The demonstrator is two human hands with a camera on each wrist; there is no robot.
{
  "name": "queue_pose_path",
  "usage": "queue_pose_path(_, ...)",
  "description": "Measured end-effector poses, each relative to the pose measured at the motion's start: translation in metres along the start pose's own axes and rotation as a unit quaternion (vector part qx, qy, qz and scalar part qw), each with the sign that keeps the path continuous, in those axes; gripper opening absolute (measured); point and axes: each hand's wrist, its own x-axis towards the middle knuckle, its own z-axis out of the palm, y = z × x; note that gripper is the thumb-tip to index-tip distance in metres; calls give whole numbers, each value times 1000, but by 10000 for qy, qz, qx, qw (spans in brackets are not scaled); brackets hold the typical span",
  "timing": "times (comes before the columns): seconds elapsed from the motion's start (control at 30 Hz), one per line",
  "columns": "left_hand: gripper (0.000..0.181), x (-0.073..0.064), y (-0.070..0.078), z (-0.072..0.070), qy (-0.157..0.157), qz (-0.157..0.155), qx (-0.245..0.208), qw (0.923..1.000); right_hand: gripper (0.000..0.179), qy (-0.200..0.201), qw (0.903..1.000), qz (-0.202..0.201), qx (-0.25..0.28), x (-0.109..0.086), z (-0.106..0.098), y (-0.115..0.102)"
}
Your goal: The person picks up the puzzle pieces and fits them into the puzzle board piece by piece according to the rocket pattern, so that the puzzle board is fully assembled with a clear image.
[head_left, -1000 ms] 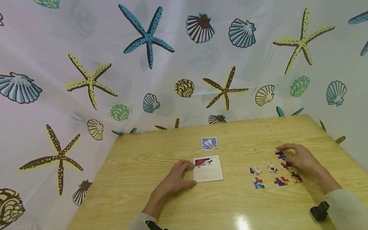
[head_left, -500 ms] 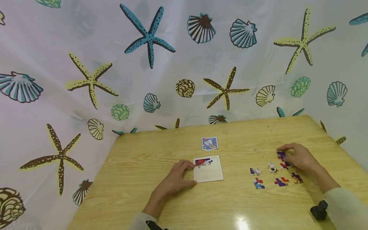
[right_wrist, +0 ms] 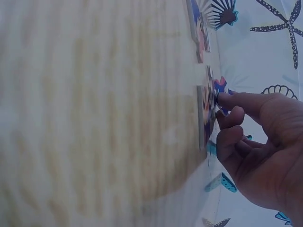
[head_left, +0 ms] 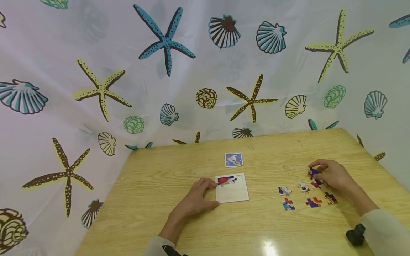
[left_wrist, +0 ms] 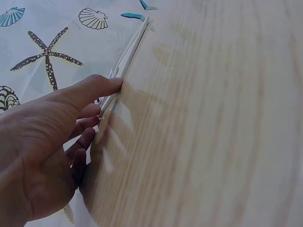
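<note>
A puzzle piece, purple with some red [head_left: 312, 173], is pinched between the thumb and fingers of my right hand [head_left: 334, 176]. In the right wrist view this piece [right_wrist: 220, 85] stands tilted at the fingertips. My left hand [head_left: 195, 199] holds the square white puzzle board [head_left: 232, 193] at its left side, with the thumb at the near corner and a finger on the left edge. From the left wrist, the board [left_wrist: 135, 42] shows edge-on beside the thumb. Joined pieces with a red and white picture [head_left: 226, 180] lie in the board's far left corner.
Several loose puzzle pieces lie on the wooden table [head_left: 262, 227] left of and below my right hand, among them a white dog-face piece [head_left: 302, 187] and a red-and-blue one [head_left: 288, 204]. A small picture card [head_left: 233, 160] lies beyond the board. Behind hangs a shell-patterned curtain [head_left: 192, 71].
The purple piece in my right hand has turned and tipped up a little between the fingertips. My left hand and the board have stayed put.
</note>
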Motion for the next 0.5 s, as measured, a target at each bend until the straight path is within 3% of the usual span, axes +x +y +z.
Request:
queue_pose_path(0.2,56,0,0,1,-12,-76,-12,10000,29,-17,9997,62,216,-1,0,0)
queue_pose_path(0.5,56,0,0,0,5,-4,39,10000,34,-279,9913,405,1220,-3,0,-7)
